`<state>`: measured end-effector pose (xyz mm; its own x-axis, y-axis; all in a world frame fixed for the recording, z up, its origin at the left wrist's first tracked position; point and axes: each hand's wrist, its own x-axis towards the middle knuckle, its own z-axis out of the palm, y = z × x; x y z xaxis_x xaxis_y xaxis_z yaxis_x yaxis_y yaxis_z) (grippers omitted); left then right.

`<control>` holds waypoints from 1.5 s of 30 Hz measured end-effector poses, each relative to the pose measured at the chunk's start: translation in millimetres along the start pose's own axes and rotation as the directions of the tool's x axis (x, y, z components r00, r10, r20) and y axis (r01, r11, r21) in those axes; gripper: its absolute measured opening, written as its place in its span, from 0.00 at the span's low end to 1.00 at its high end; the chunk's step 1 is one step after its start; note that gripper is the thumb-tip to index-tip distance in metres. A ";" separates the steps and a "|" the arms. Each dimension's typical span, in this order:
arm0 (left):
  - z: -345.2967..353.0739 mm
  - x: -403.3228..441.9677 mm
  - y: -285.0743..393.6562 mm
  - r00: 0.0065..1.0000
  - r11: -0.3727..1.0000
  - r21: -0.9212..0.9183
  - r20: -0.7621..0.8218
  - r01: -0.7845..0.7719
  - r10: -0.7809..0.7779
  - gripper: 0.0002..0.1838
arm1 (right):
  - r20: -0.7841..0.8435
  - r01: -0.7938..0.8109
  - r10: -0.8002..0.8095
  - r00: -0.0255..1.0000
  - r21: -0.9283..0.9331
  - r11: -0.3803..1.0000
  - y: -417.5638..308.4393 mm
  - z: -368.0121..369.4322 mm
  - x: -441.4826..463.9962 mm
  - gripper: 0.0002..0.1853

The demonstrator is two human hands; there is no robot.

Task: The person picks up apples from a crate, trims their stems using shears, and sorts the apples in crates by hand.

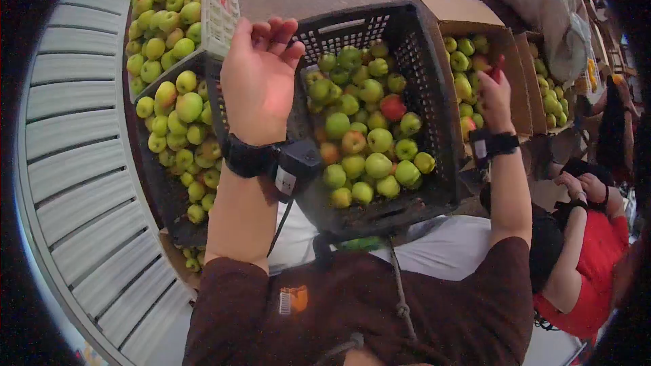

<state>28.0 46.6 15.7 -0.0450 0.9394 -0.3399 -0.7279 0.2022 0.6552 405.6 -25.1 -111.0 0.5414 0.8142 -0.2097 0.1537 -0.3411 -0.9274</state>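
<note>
My left hand point(261, 81) is raised over the left rim of the black crate, palm up, fingers loosely curved and apart with nothing in them. Below and to its right, the black plastic crate point(444, 142) stands before me with many green apples point(380, 139) and a red apple point(392, 107) inside. My right hand point(496, 102) is over the cardboard box point(512, 61) of apples on the right. Its fingers look closed, and a small dark-red shape shows at their tips; what it is I cannot make out. Both wrists wear black straps.
A white crate point(220, 7) heaped with apples stands at upper left, above another dark crate of apples point(182, 122). A white slatted surface point(81, 122) runs along the left. Farther right are another apple box point(532, 81) and a person in red point(590, 271).
</note>
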 end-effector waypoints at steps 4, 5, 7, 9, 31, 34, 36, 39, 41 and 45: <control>-7.6 2.1 9.1 1.000 0.997 -0.072 0.013 0.016 -0.015 0.12 | 0.534 0.170 -0.158 0.831 0.028 0.985 -34.1 94.9 -62.2 0.13; -8.5 2.7 12.2 1.000 0.996 -0.088 0.019 0.016 -0.015 0.12 | 0.571 0.137 -0.126 0.811 0.024 0.990 -17.3 121.5 -71.4 0.15; -13.1 3.3 18.0 1.000 0.992 -0.122 0.017 0.014 -0.012 0.12 | 0.618 0.033 0.050 0.785 -0.123 0.992 8.7 169.0 -85.6 0.19; -17.4 3.4 24.6 1.000 0.989 -0.147 0.004 0.016 -0.016 0.12 | 0.545 -0.014 0.183 0.818 -0.300 0.954 42.1 213.6 -90.8 0.26; -38.5 3.9 51.8 0.999 0.978 -0.205 -0.020 0.044 -0.049 0.10 | 0.299 -0.348 0.379 0.876 -0.154 0.925 68.7 312.3 -78.7 0.27; -30.2 -2.4 43.6 0.998 0.997 0.067 0.048 0.032 -0.036 0.10 | 0.568 -0.624 0.360 0.740 0.382 0.681 15.7 258.1 -99.4 0.24; -23.2 -7.9 29.5 0.986 0.935 0.353 0.167 -0.038 -0.024 0.12 | 0.694 -0.623 0.155 0.703 0.496 0.605 -5.3 210.9 -111.7 0.26; -20.4 -24.4 -5.7 0.887 0.644 0.690 0.461 -0.330 -0.039 0.34 | 0.662 -0.591 -0.112 0.742 0.723 0.357 -60.6 157.0 -150.2 0.30; -15.1 -46.1 -15.0 0.786 0.507 0.712 0.609 -0.485 -0.104 0.40 | 0.668 -0.599 -0.152 0.728 0.729 0.332 -73.2 122.6 -160.1 0.31; -5.9 -75.1 -44.6 0.605 0.679 0.575 0.760 -0.457 -0.237 0.48 | 0.684 -0.599 -0.099 0.723 0.692 0.403 -85.4 79.8 -187.7 0.30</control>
<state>59.8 -34.6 8.1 0.6659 0.7304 0.1520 -0.0801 -0.1325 0.9879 224.9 -111.2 -17.1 -0.1893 0.9436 -0.2717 -0.8342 -0.3005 -0.4624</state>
